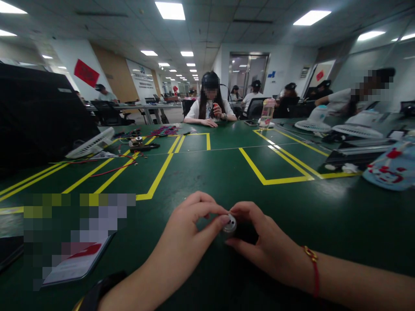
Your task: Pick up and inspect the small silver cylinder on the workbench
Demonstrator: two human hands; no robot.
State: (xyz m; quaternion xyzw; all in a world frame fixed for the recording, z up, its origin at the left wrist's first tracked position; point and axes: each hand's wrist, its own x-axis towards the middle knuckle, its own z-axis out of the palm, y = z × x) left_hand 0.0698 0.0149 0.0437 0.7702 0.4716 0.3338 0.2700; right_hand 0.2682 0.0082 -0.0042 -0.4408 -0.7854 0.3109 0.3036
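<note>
My left hand (191, 229) and my right hand (259, 242) meet low at the middle of the green table (210, 172). Between their fingertips sits a small round silver-white part (230, 223) with holes in its face. The left hand's fingers pinch its left side. My right hand curls around a dark piece just behind and below it, mostly hidden by the fingers. A red cord bracelet (315, 268) circles my right wrist, and a dark band (97, 291) my left.
Yellow tape lines (259, 172) mark boxes on the table. A card or phone (78, 263) lies at the near left. White desk fans (92, 147), red wires, small parts, a bottle (266, 114) lie farther off. A person (210, 108) sits opposite; others sit at the right.
</note>
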